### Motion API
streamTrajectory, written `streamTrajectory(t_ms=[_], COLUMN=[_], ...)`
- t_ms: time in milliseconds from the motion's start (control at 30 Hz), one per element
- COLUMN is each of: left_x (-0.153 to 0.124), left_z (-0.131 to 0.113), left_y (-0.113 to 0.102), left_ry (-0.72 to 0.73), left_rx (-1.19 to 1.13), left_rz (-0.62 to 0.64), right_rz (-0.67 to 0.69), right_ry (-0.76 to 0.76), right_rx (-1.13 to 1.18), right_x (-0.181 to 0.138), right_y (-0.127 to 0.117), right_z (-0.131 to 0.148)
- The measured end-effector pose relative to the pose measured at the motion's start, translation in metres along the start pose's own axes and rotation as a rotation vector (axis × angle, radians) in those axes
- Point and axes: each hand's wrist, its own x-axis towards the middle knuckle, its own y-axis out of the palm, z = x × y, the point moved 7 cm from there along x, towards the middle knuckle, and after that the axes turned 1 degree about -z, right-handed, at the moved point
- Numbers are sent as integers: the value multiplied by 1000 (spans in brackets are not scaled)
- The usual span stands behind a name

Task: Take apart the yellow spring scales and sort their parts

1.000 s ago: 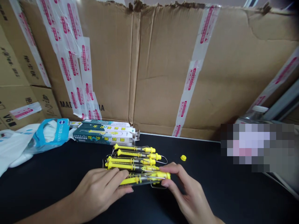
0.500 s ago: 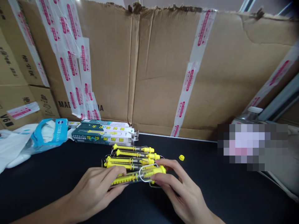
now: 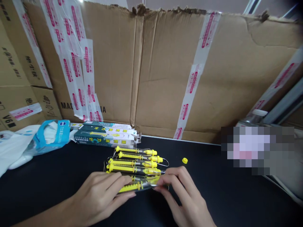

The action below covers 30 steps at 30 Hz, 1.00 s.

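A clear-tubed spring scale [image 3: 131,187] with a yellow graduated core lies slightly tilted between my two hands. My left hand [image 3: 101,193] is closed around its left part, thumb below and fingers on top. At its right end, my right hand [image 3: 183,193] pinches the yellow end and the wire hook, and the fingertips cover most of that end. Just beyond my hands, several more yellow spring scales [image 3: 136,170] lie side by side, their wire hooks sticking out at the ends. A small yellow cap [image 3: 184,161] rests apart on the black table, to the right of them.
Printed spring scale boxes [image 3: 100,139] are stacked behind the row. A blue and white plastic packet [image 3: 63,134] lies at the left. A tall taped cardboard wall [image 3: 163,69] closes off the back. A clear bottle [image 3: 257,116] stands at the right behind a pixelated patch.
My right fingers have closed over the yellow end, which showed plainly before. The wire loop that stood up around it is now mostly covered. The held scale sits slightly lower and further right.
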Motion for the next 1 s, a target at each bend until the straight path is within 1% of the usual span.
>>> streamTrajectory(t_ms=[100, 167, 267, 367, 533, 733, 833, 1000], left_x=[0, 0, 2, 3, 7, 11, 10, 8], left_z=[2, 5, 4, 1, -1, 3, 2, 0], left_y=[4, 5, 2, -3, -6, -9, -10, -9], left_ry=[-35, -60, -35, -9, 4, -35, -16, 27], left_rx=[-1, -16, -14, 22, -4, -54, -15, 66], left_rz=[53, 59, 12, -39, -33, -45, -69, -90], right_rz=[15, 6, 0, 25, 47, -59, -33, 127], right_ry=[28, 18, 4, 13, 105, 150, 241, 508], right_rx=[26, 38, 80, 134, 207, 157, 188, 369], right_x=[-2, -2, -2, -2, 0, -2, -2, -4], right_y=[1, 0, 0, 0, 0, -8, -8, 2], right_z=[-1, -1, -1, -2, -8, -10, -15, -38])
